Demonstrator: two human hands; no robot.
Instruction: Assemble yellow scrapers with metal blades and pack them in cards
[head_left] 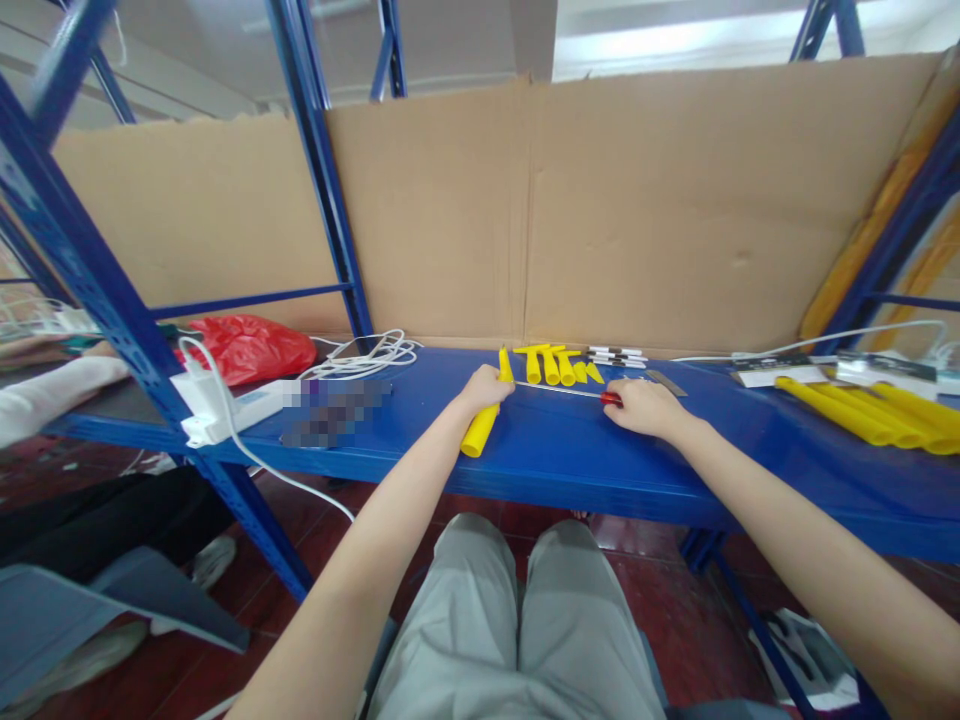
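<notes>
"One yellow tube [481, 430], where?"
"Near the counter's [570, 450] front edge, left grip [486, 393] wrapped round it."
"Right grip [639, 408]?"
"Clenched on a red handle [611, 399]; thin silvery strip [559, 389] runs from it toward the left grip."
"Behind?"
"Short yellow pieces [552, 368] lying on the counter, then cardboard [637, 220] standing past those."

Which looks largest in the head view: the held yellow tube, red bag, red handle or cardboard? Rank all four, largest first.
1. Cardboard
2. Red bag
3. Yellow tube, partly covered by the left hand
4. Red handle, partly covered by the right hand
</notes>
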